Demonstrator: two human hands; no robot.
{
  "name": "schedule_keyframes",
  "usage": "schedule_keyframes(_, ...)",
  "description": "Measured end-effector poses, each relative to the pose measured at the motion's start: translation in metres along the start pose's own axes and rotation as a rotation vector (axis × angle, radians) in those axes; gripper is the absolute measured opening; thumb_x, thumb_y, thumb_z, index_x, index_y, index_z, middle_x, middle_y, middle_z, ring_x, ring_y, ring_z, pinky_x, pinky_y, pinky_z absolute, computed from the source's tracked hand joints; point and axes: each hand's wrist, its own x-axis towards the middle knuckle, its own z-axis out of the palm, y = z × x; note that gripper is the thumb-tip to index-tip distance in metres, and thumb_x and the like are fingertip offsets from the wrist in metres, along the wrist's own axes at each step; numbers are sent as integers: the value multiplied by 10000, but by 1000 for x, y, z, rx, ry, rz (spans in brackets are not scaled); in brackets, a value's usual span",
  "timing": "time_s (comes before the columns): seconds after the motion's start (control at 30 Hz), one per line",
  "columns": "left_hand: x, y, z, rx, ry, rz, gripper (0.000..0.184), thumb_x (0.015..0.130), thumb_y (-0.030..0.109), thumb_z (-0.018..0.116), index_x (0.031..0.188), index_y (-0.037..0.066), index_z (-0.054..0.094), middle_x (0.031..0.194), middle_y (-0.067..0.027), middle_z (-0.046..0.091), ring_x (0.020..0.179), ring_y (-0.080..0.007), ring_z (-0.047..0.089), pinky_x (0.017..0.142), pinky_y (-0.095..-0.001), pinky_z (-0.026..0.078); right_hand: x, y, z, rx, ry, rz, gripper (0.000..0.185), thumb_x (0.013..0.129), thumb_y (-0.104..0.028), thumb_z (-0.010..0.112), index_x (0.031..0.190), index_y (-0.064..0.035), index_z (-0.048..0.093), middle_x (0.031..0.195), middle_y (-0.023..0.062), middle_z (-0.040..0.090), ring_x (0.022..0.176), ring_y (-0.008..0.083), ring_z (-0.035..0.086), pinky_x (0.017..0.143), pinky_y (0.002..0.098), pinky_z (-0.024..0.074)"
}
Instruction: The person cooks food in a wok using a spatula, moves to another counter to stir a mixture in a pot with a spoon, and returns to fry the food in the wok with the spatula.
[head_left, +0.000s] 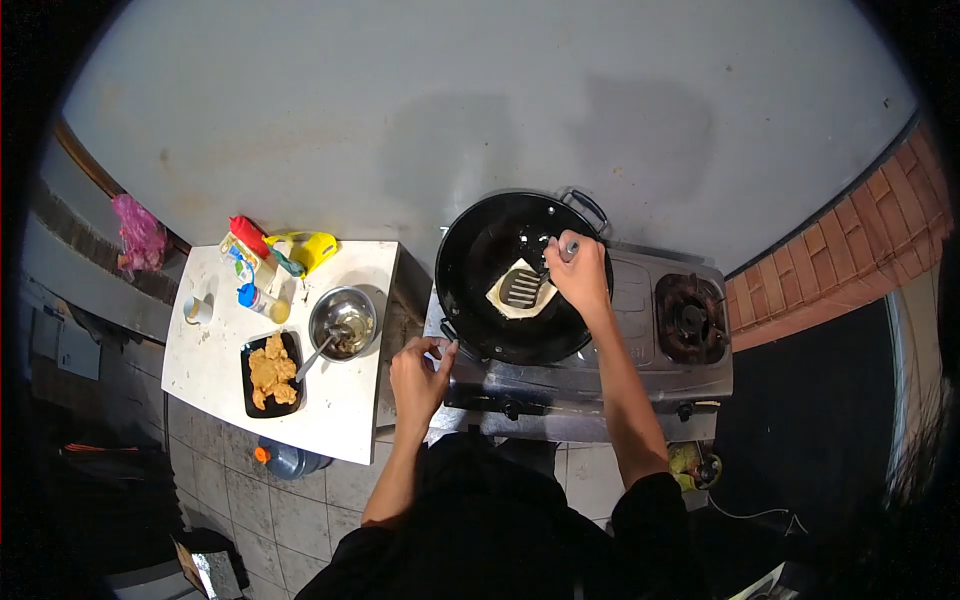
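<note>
My right hand (580, 270) is closed round the handle of a slotted spatula (521, 289). The spatula's dark blade rests on a pale, flat, squarish piece of food (512, 309) inside a large black wok (470, 322). Oil glistens on the wok's inner surface. At the wok's near left side, my left hand (418, 382) has its fingers curled in a pinch on the small wok handle (447, 329); the fingers partly hide the grip.
The wok sits on a steel gas stove (630, 345), with a bare burner (692, 318) to its right. On a white table (345, 415) stand a metal bowl (316, 318) with a spoon, a black tray of fried food (270, 372), a mug (198, 310) and several bottles.
</note>
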Motion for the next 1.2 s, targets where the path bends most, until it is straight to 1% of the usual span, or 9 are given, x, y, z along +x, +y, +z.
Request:
schedule_keyframes(0.1, 0, 2, -1, -4, -23, -35, 228, 803, 209, 758, 814, -10, 694, 703, -102, 632, 474, -198, 533, 498, -333, 413, -5, -1, -6, -89, 29, -44, 276, 809, -126, 638, 616, 20, 506, 528, 194, 511, 502, 400, 536, 505, 426, 413)
schedule_keyframes(0.3, 3, 7, -3, -2, -38, -24, 216, 806, 195, 753, 827, -12, 695, 701, -97, 633, 474, -190, 529, 498, -329, 409, -5, 0, -10, -90, 83, -29, 281, 798, -114, 629, 603, 28, 484, 527, 196, 505, 499, 399, 530, 508, 433, 401)
schedule_keyframes(0.4, 3, 8, -4, 23, -29, -24, 213, 805, 194, 754, 821, -11, 696, 701, -95, 633, 472, -183, 522, 497, -328, 404, -3, 8, -5, -12, 98, 20, 267, 790, -112, 626, 606, 32, 496, 534, 199, 516, 500, 390, 541, 511, 432, 404)
schedule_keyframes(0.6, 3, 7, -4, 5, -36, -33, 209, 800, 191, 758, 817, -8, 696, 700, -101, 631, 476, -192, 521, 501, -330, 402, -2, 14, 3, -24, 135, 47, 257, 771, -119, 629, 604, 40, 516, 544, 205, 530, 514, 386, 562, 537, 438, 430)
schedule_keyframes(0.77, 4, 5, -3, -8, -39, -41, 210, 794, 186, 760, 814, -13, 696, 696, -119, 625, 515, -226, 548, 523, -341, 419, 1, 5, 2, -114, 110, 118, 231, 742, -132, 643, 625, 43, 548, 562, 209, 551, 562, 405, 588, 568, 437, 461)
schedule_keyframes(0.9, 5, 5, -2, 7, -40, -46, 205, 792, 181, 761, 806, -13, 695, 695, -120, 625, 533, -227, 559, 531, -341, 425, 1, 6, 7, -160, 126, 129, 225, 741, -135, 643, 632, 41, 554, 586, 208, 575, 586, 412, 601, 586, 437, 477)
schedule_keyframes(0.97, 5, 1, 0, 23, -21, 7, 197, 791, 174, 763, 800, -10, 696, 695, -118, 627, 511, -220, 549, 517, -336, 417, -1, 7, 10, -127, 140, 121, 220, 742, -131, 640, 635, 42, 557, 608, 206, 597, 607, 417, 611, 594, 441, 485)
schedule_keyframes(1.1, 6, 6, -3, 16, -35, 2, 195, 790, 175, 766, 797, -7, 698, 695, -112, 630, 483, -198, 531, 497, -324, 405, -4, -5, 3, -147, 147, 74, 216, 742, -114, 639, 630, 48, 550, 612, 208, 602, 611, 411, 619, 585, 430, 485)
schedule_keyframes(1.2, 6, 5, -2, -6, -21, -10, 200, 793, 180, 766, 793, -7, 696, 693, -103, 631, 459, -175, 510, 481, -313, 391, -8, -8, -2, -113, 208, 79, 210, 738, -92, 639, 620, 53, 543, 591, 209, 584, 586, 406, 610, 566, 426, 474)
